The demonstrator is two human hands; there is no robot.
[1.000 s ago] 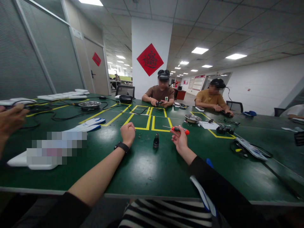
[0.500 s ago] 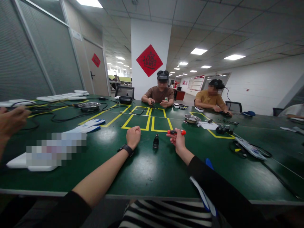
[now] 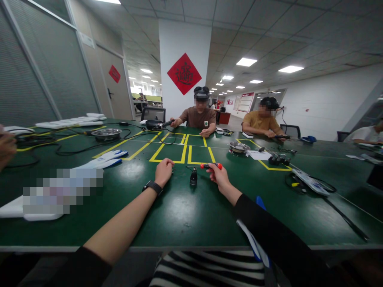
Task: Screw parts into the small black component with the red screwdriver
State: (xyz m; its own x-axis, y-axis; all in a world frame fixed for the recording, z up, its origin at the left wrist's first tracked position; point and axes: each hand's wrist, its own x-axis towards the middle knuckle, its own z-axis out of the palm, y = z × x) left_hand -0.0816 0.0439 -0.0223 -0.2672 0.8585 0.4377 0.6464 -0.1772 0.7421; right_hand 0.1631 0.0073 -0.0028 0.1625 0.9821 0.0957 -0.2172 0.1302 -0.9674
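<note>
My right hand [image 3: 218,174] is closed around the red and black handle of a screwdriver [image 3: 212,166]. Its thin shaft points left, and the tip is close to the top of a small black bottle-shaped part [image 3: 193,177] that stands upright on the table. Left of that part, my left hand [image 3: 164,171] rests by the tabletop with its fingers curled together. Whatever it may hold is too small or too hidden to name. A dark watch band is on my left wrist.
Yellow tape outlines [image 3: 167,161] mark the green table [image 3: 179,217]. Work gloves [image 3: 109,156] lie on the left, a metal bowl [image 3: 238,147] and black parts [image 3: 279,160] on the right. Another metal bowl [image 3: 106,134] sits among cables. Co-workers sit across; another person's hand shows at far left.
The screwdriver in my right hand has turned so its shaft shows level above the black part. My left hand has rotated, still closed. The person opposite has reached out with a dark tool.
</note>
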